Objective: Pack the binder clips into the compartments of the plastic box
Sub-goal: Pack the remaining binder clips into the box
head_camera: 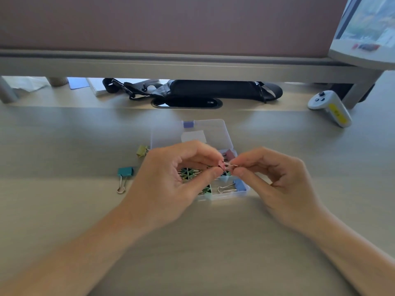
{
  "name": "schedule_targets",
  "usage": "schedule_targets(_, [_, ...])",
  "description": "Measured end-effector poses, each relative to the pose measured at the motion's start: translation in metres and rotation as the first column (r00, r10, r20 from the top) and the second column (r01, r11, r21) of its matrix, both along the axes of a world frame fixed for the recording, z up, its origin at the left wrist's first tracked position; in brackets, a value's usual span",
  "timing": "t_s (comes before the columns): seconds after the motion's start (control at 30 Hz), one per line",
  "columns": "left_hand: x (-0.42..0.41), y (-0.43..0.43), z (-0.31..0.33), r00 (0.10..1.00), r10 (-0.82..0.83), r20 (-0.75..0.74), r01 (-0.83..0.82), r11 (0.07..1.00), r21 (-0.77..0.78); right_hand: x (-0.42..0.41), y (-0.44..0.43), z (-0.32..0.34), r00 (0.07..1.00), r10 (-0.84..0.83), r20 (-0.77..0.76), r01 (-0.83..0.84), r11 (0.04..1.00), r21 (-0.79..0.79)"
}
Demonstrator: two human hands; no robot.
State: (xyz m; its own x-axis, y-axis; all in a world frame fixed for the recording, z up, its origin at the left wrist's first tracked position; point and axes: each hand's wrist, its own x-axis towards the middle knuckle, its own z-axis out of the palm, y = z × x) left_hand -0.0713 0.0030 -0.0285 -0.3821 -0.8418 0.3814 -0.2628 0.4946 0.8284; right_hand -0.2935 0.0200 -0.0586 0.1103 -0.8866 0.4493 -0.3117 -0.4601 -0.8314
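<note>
Now my left hand (171,174) pinches the pink clip (222,166) by its body, my right hand (275,178) by its wire handles, crosswise above the box (224,196).

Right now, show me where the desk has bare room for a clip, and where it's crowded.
Bare desk lies right of the plastic box, up to the white controller, and left of the teal clip. Crowded: between teal clip, yellow clip and box, and over the box, where left hand and right hand pinch a pink clip.
</note>
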Motion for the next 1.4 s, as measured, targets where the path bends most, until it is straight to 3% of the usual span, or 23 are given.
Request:
schedule_targets(0.27, [0.002,0.003,-0.008,0.951,0.095,0.296,-0.015,0.965,-0.262,-0.016,-0.006,-0.008,0.922,-0.051,-0.384,-0.023,0.982,-0.187])
schedule_targets(0.4, [0.001,0.007,-0.012,0.887,0.132,0.443,0.035,0.936,-0.350,-0.017,-0.005,-0.011,0.896,-0.056,-0.440,-0.050,0.973,-0.225])
schedule_targets(0.7, [0.002,0.010,-0.017,0.779,0.212,0.591,0.126,0.870,-0.477,-0.020,-0.002,-0.010,0.828,-0.038,-0.559,-0.117,0.964,-0.239])
schedule_targets(0.9, [0.004,0.008,-0.018,0.745,0.255,0.616,0.158,0.830,-0.535,-0.023,0.000,-0.008,0.771,-0.048,-0.635,-0.169,0.946,-0.277])
schedule_targets(1.4, [0.003,0.007,-0.018,0.760,0.233,0.607,0.215,0.791,-0.573,-0.026,0.002,-0.009,0.783,-0.070,-0.618,-0.175,0.929,-0.327])
